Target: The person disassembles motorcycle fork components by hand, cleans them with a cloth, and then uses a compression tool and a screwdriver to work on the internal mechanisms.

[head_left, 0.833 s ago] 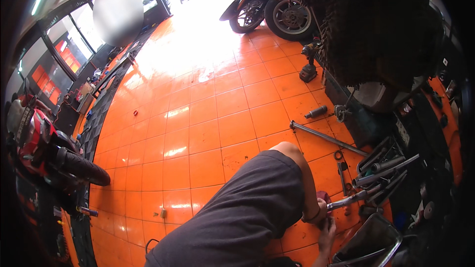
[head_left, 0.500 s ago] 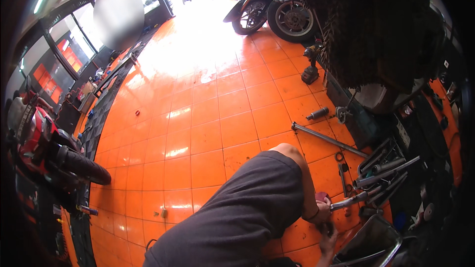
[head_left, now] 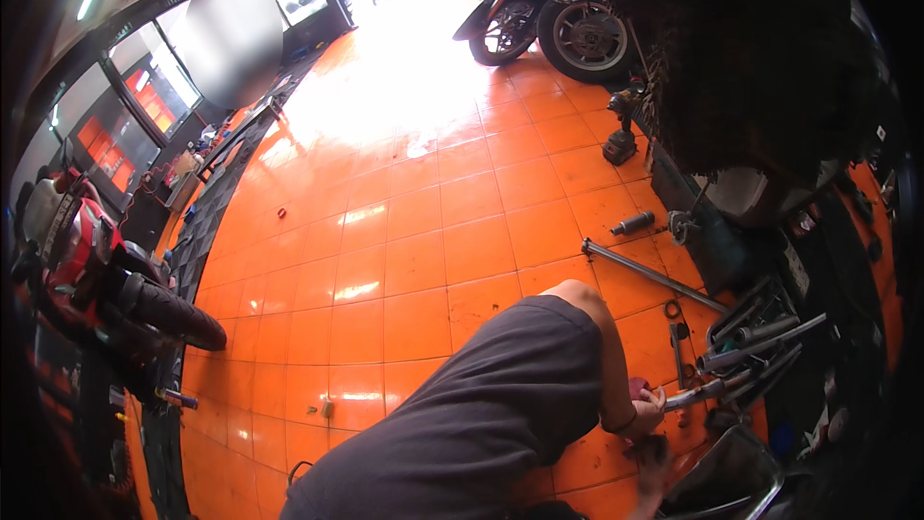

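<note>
Low at the right, beyond my bent leg, my left hand (head_left: 647, 414) is closed around the near end of a silver metal tube (head_left: 691, 397). A dark band circles that wrist. Against its fingers sits a small dark red thing (head_left: 636, 386), perhaps a cloth. Just below, my right hand (head_left: 654, 462) is smeared by motion; its fingers and anything in them cannot be made out. A dark tray-like bin with a metal rim (head_left: 767, 457) stands right of it. The tube's far end reaches a pile of metal tubes (head_left: 760, 347).
A long metal tube (head_left: 654, 274), a wrench (head_left: 676, 351), a ring (head_left: 672, 309) and a grey cylinder (head_left: 632, 223) lie on the orange tiles. A cordless drill (head_left: 621, 140) stands farther off. Motorcycles are at the left (head_left: 96, 270) and far right (head_left: 587, 39).
The whole view has shifted slightly, so things sit a little farther right. My left hand stays at the tube's end; my right hand has become blurred with motion.
</note>
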`<act>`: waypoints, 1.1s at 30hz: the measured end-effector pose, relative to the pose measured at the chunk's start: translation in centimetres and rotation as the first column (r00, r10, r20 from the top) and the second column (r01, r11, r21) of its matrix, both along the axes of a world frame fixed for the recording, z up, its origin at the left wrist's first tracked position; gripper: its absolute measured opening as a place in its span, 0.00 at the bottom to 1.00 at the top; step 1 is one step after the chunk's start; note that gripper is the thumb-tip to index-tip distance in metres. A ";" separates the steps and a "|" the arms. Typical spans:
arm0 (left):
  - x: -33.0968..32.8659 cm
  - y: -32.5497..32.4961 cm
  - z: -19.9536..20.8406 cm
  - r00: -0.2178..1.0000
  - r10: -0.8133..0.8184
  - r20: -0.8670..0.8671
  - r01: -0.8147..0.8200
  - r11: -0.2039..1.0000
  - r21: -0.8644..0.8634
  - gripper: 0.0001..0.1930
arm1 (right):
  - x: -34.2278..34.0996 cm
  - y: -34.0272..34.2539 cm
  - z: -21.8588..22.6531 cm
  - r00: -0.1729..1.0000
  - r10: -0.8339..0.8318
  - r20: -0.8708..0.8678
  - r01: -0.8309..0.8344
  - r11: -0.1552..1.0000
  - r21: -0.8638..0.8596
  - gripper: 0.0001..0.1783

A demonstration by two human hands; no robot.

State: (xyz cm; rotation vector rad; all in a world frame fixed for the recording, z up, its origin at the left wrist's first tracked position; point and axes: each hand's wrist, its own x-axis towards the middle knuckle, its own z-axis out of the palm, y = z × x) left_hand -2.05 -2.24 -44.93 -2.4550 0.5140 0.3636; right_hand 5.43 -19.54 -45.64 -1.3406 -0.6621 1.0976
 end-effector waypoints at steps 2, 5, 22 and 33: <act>0.1 0.3 -0.3 0.992 -0.067 0.111 0.068 0.998 -0.001 0.32 | 0.8 -1.1 0.9 0.998 0.009 -0.070 -0.010 1.000 -0.018 0.11; 2.2 0.0 2.5 0.975 -0.145 0.170 0.132 0.988 0.086 0.34 | 2.5 -1.5 3.2 0.995 -0.093 -0.032 0.091 0.993 -0.071 0.11; -1.4 1.2 4.0 0.998 -0.014 0.056 0.027 0.969 -0.245 0.23 | -0.1 -0.2 1.1 0.996 0.053 0.074 -0.049 0.997 -0.054 0.16; -3.4 2.7 5.4 0.983 -0.068 -0.170 0.023 0.966 -0.257 0.25 | 1.1 0.9 6.1 0.929 0.214 0.303 -0.153 0.965 -0.215 0.18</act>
